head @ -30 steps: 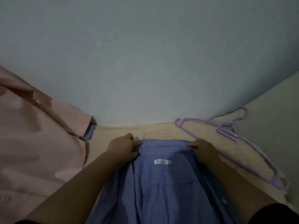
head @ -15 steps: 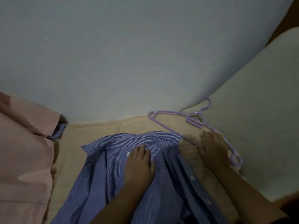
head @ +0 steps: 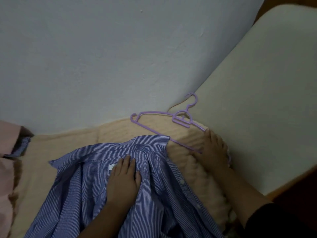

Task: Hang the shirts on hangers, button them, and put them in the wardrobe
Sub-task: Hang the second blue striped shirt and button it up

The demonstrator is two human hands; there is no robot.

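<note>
A blue striped shirt (head: 82,194) lies spread on a cream blanket (head: 56,143), collar toward the wall, its white label partly covered. My left hand (head: 124,179) presses flat on the shirt just below the collar, fingers straight. A purple plastic hanger (head: 181,117) lies to the right of the collar, its hook pointing toward the wall. My right hand (head: 212,150) covers the hanger's right end, fingers across the upper bar and thumb at the lower bar.
A pink shirt (head: 6,169) lies bunched at the left edge, with a striped cuff (head: 22,146) beside it. A pale wall (head: 103,66) rises behind the blanket. A large beige cushion or mattress (head: 257,100) stands on the right.
Both hands let go of the collar. My left hand moved down flat onto the shirt's back, and my right hand reached right onto the hanger. The view swung to the right.
</note>
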